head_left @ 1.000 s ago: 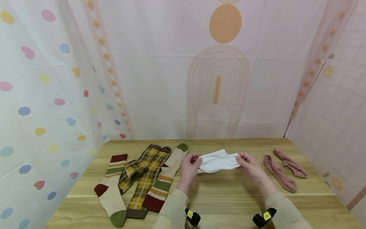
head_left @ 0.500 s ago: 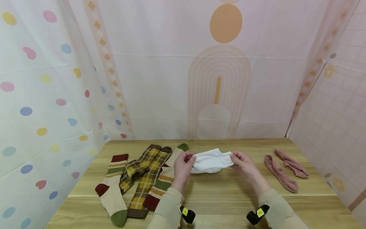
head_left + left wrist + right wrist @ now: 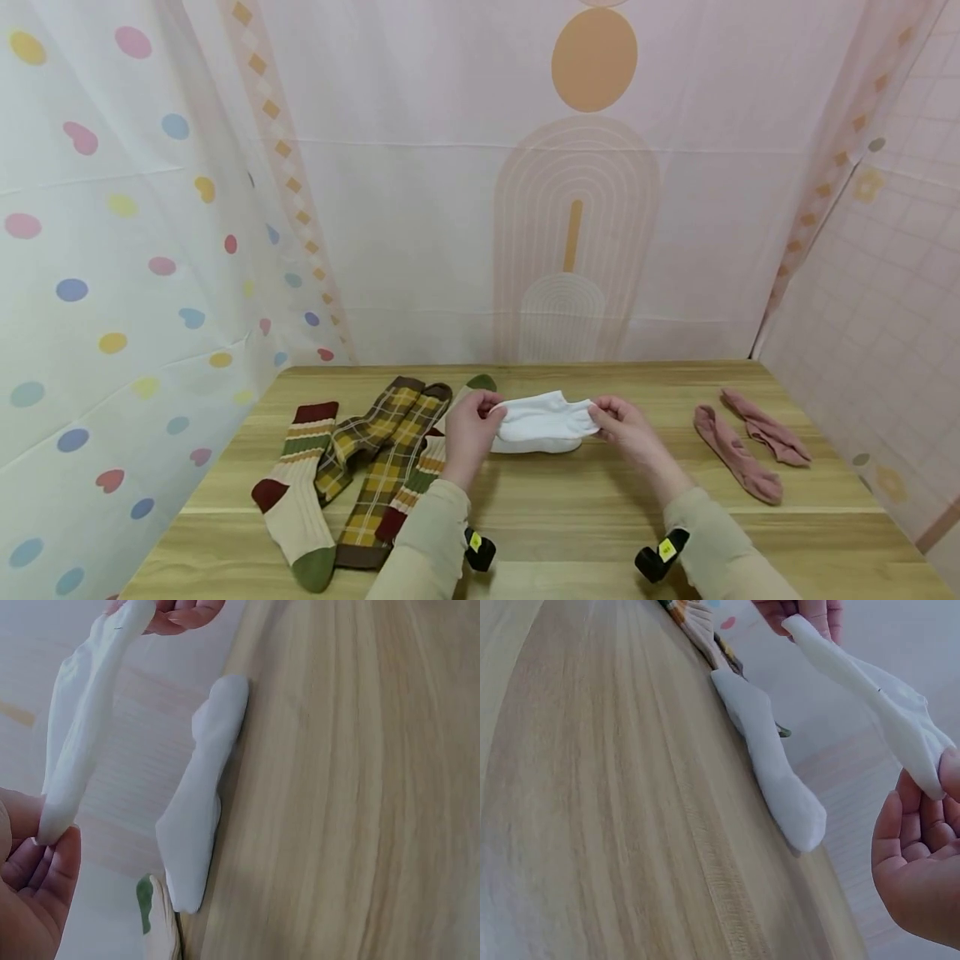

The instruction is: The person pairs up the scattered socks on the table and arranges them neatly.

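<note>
A white ankle sock (image 3: 543, 417) is stretched between both hands. My left hand (image 3: 472, 429) pinches one end between thumb and fingers; my right hand (image 3: 626, 429) pinches the other. In both wrist views the held sock hangs in the air above the table. Below it a second white sock (image 3: 199, 799) lies on the wood, also seen in the right wrist view as a white sock (image 3: 769, 754). From the head camera the held sock covers most of the lower one.
At left lie a striped cream sock (image 3: 296, 492), plaid socks (image 3: 390, 458) and another striped sock (image 3: 423, 475), partly behind my left hand. Two pink socks (image 3: 738, 458) rest at right on the wooden table (image 3: 570, 533). Patterned curtains (image 3: 420, 208) hang behind.
Both hands have shifted left with the held white sock, bringing it over the second white sock. The left forearm now covers more of the striped sock. The other socks stay put.
</note>
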{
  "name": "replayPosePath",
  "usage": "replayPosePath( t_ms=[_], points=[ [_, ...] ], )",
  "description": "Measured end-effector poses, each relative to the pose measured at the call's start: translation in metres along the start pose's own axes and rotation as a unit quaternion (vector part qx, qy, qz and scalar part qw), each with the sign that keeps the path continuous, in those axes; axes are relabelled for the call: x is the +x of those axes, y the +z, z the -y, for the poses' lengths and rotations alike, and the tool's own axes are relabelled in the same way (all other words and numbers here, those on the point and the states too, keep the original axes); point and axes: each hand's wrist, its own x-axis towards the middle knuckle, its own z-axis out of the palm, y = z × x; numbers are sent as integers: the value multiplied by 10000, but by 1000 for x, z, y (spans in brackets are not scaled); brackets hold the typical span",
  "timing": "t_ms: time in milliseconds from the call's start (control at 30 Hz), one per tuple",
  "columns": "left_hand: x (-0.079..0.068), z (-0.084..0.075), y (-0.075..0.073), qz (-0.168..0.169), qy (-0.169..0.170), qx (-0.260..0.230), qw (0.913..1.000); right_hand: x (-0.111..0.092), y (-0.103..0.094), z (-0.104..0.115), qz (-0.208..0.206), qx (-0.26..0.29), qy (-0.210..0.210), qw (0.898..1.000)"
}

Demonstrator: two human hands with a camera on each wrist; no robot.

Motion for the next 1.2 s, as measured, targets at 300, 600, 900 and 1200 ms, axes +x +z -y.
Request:
replayPosePath(
  t_ms=[300, 600, 900, 1200],
  points=[
    [5, 0, -4, 125, 12, 347, 9993, 6, 3, -4, -255, -891, 137, 9956],
    [11, 2, -6, 253, -67, 505, 9984, 7, 9, -5, -375, -1507, -19, 9879],
    [13, 11, -5, 346, -206, 668, 9970, 12, 13, -16, -554, -2103, -94, 9760],
    [15, 17, -3, 413, -208, 997, 9939, 14, 15, -16, -596, -2784, 39, 9586]
  ],
)
